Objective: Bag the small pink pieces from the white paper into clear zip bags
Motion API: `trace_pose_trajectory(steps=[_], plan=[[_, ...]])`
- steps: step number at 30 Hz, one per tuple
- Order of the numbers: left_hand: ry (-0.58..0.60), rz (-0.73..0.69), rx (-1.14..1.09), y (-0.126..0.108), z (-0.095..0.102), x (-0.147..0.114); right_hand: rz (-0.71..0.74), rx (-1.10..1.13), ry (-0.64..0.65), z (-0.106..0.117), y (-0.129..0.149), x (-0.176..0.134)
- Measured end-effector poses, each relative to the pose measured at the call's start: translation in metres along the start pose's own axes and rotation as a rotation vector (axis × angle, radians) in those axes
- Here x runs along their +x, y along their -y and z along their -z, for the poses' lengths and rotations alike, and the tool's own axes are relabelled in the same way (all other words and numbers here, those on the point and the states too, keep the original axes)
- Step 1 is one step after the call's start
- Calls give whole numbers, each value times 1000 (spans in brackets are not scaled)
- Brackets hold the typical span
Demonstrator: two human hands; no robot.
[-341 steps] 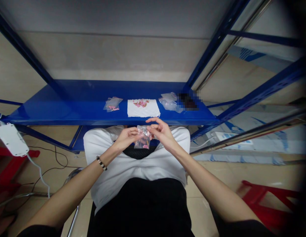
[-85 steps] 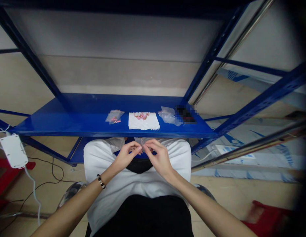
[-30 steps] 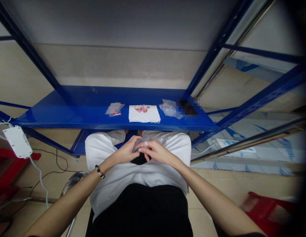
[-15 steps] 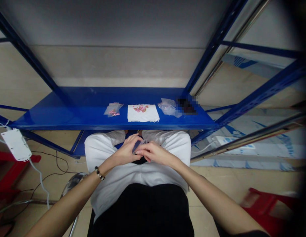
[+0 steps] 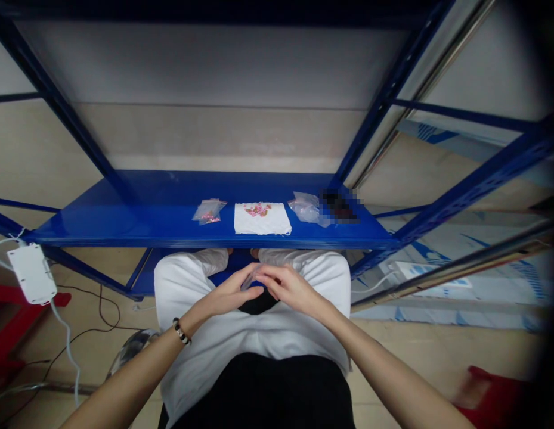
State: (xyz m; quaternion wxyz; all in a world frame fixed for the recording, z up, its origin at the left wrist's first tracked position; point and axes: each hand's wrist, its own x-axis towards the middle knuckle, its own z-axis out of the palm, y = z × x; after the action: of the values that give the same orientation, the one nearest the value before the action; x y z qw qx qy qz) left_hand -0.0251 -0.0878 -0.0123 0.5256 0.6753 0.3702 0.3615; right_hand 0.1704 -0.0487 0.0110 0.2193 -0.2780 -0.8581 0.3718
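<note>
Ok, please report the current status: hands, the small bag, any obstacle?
Left hand, right hand: close together, holding clear bag between them. Bag mostly covered, contents unclear. Blue shelf just beyond, no contact seen.

A single head-worn camera looks forward and steeply down, from close above the near lap (image 5: 254, 335), past left hand (image 5: 229, 293) and right hand (image 5: 292, 287), to the far blue shelf (image 5: 142, 205).

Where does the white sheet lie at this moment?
In the head view, the white sheet lies on the blue shelf near its front edge, between bagged pink pieces at left and clear plastic bags at right.
</note>
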Motion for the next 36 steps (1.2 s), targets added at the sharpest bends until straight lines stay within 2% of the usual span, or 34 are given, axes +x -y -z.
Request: trace_pose_trajectory(steps=[2,7,13,16,19,21,23,26,29,32,36], plan=[[11,22,-118,-3,0,0,21,-8,6,-1,0,0],[-94,104,-298,-3,-1,2,26,-29,-3,-2,-1,0],[-82,41,-646,7,-7,4,-18,79,-32,-6,5,-3],[-112,16,-700,12,-4,5,-52,159,-168,-3,4,-1],[-185,14,-712,13,2,7,-95,157,-401,14,-10,11],[-234,5,-713,13,6,8,-111,54,-527,33,-26,27],[-264,-1,-714,15,8,9,-104,-117,-575,53,-44,47],[-262,-13,-737,20,8,10,-88,-372,-528,79,-69,81],[-235,-18,-765,25,5,10,-119,-535,-455,96,-89,113],[-229,-6,-766,21,4,11,-169,-639,-371,107,-104,136],[-244,0,-771,13,5,11,-184,-672,-275,116,-115,151]])
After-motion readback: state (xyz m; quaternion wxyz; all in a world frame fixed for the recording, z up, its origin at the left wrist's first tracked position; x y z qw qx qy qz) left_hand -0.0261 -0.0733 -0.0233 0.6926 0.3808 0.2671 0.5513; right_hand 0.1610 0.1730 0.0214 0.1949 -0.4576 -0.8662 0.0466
